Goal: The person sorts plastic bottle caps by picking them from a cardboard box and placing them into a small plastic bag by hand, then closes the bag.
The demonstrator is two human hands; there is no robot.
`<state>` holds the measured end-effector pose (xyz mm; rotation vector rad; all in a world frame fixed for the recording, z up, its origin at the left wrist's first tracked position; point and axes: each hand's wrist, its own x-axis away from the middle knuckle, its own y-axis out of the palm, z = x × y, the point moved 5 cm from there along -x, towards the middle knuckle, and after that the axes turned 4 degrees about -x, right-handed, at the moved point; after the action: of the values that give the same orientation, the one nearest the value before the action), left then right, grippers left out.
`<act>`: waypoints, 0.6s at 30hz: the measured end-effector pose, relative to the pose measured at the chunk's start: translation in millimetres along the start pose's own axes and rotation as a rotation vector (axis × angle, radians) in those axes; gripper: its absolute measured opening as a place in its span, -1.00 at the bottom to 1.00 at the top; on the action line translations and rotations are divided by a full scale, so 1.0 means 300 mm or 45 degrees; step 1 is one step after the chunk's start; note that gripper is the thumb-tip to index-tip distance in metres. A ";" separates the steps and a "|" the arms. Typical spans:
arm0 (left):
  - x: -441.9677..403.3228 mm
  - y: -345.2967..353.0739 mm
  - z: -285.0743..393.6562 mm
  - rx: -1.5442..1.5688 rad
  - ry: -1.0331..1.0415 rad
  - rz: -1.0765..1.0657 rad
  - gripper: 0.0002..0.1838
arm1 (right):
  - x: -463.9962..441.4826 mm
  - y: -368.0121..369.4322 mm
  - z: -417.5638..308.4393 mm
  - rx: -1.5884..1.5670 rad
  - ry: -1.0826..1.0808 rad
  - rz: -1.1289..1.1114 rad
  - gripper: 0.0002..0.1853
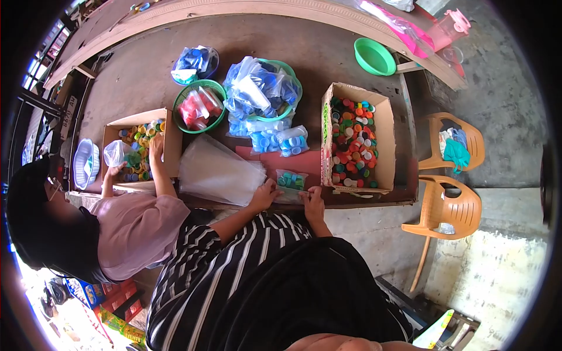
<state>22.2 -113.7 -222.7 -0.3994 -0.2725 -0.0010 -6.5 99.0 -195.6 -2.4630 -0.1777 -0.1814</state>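
Observation:
At the table's near edge lies a small clear bag of green and teal caps (pixel 291 179). My left hand (pixel 264 195) is closed at the bag's lower left, beside a fan of flat clear plastic bags (pixel 216 169). My right hand (pixel 314 205) pinches the lower right part of the bag, its fingers pressed together. The bag's plastic stretches between both hands. To the right stands a cardboard box (pixel 383 140) of mixed bottle caps. Behind the bag are filled bags of light blue caps (pixel 278 140) on red sheets.
Seated at the left, a co-worker (pixel 137 234) reaches into another cardboard box (pixel 170 140) of caps. Baskets (pixel 221 120) with bagged caps stand further back, a green basin (pixel 374 57) at the back right. Orange chairs (pixel 462 207) stand right of the table.

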 end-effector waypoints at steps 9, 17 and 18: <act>-0.025 -0.055 0.073 0.174 0.013 0.083 -0.56 | -0.028 -0.025 -0.072 -0.227 -0.181 -0.148 -0.57; -0.026 -0.102 0.179 -0.098 0.125 -0.145 -0.81 | -0.088 -0.049 -0.144 0.046 -0.498 -0.191 -0.70; -0.047 -0.104 0.163 -0.124 0.204 -0.068 -0.81 | -0.093 -0.053 -0.166 0.062 -0.622 -0.103 -0.71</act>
<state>-5.8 -124.5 -171.1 -0.4864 -0.1252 -0.0984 -41.0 77.9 -152.1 -2.4107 -0.4839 0.3903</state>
